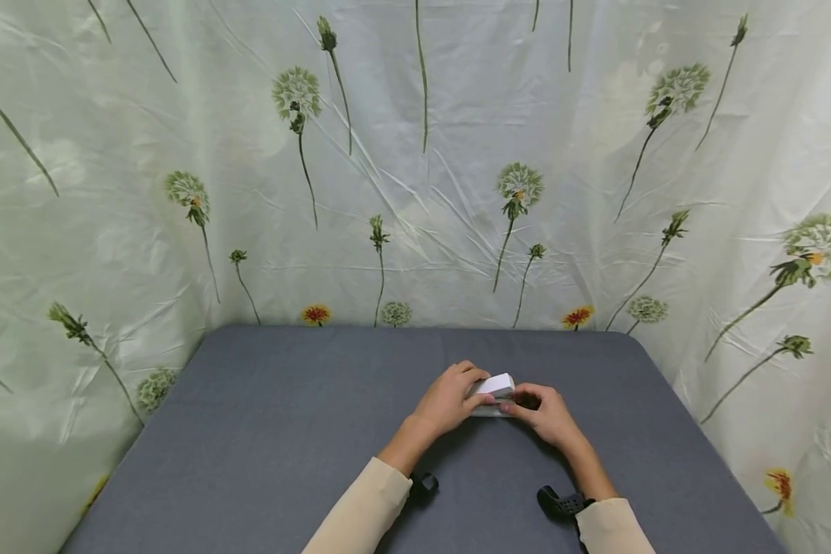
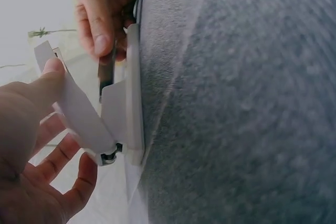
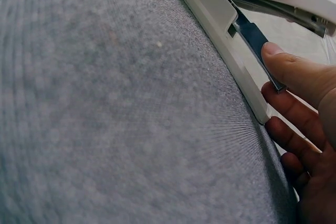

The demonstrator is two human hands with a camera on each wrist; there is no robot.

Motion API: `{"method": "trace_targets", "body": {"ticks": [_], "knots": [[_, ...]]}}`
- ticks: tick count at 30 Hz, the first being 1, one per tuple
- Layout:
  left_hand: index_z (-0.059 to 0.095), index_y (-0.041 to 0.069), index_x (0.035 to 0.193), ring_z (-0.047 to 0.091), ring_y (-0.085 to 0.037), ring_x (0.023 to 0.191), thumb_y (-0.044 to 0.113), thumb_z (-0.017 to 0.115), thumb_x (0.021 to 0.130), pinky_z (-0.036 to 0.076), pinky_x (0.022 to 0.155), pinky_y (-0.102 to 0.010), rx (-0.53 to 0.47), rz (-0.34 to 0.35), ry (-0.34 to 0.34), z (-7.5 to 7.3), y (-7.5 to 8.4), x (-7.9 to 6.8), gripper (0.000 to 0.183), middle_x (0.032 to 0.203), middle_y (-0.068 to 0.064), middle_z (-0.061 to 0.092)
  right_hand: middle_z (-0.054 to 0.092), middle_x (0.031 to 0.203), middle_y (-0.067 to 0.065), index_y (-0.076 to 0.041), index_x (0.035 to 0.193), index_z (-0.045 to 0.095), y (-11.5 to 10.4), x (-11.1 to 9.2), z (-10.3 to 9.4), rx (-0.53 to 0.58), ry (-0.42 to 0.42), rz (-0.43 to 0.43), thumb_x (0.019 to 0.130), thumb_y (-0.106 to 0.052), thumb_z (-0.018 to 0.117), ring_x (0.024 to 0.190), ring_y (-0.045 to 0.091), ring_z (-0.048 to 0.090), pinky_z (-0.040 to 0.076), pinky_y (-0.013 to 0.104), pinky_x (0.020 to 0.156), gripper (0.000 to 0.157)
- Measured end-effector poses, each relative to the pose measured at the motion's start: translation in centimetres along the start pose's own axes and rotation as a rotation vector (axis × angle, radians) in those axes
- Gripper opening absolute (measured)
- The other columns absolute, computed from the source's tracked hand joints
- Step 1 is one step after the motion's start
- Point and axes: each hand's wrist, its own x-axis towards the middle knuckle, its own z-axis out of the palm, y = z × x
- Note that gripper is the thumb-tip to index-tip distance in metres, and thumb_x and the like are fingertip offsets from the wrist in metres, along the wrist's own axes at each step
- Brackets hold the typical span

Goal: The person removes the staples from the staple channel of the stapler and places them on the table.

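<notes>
A white stapler (image 1: 500, 384) stands on the grey table with its top arm (image 2: 79, 103) swung up from the base (image 2: 135, 103). My left hand (image 1: 448, 402) holds that raised arm, thumb on one side and fingers on the other. Between arm and base, a dark metal strip (image 3: 253, 38) slants out. My right hand (image 1: 552, 418) pinches the strip's free end, thumb (image 3: 294, 66) on top. Its lower fingertips are right at the end of the base. In the left wrist view, the hinge (image 2: 110, 156) shows at the stapler's back end.
A grey cloth covers the table (image 1: 284, 431). Behind it and along both sides hangs a pale curtain (image 1: 443, 192) printed with dandelions. Black straps with camera mounts (image 1: 561, 504) sit at both wrists, by the cream sleeves (image 1: 363, 512).
</notes>
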Motion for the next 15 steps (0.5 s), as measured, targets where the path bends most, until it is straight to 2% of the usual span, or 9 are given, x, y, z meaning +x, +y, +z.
{"method": "trace_targets", "body": {"ticks": [9,15], "knots": [[0.07,0.018,0.122,0.066,-0.011,0.101,0.039,0.071,0.096,0.055,0.086,-0.026,-0.115,-0.012,0.042,-1.1,-0.4,-0.4,0.034,0.117,0.002,0.069,0.075,0.092,0.005,-0.01,0.105,0.078,0.0,0.1,-0.1,0.017,0.001,-0.009,0.089,-0.026,0.083,0.075,0.006,0.06,0.049,0.024,0.068,0.023],[0.069,0.015,0.12,0.067,-0.012,0.1,0.032,0.075,0.095,0.056,0.084,-0.028,-0.161,-0.025,0.04,-2.2,-1.0,-0.8,0.031,0.112,0.001,0.071,0.075,0.092,0.003,-0.012,0.103,0.078,0.0,0.0,-0.1,0.014,0.004,-0.003,0.089,-0.026,0.083,0.075,0.005,0.06,0.049,0.023,0.069,0.02]]}}
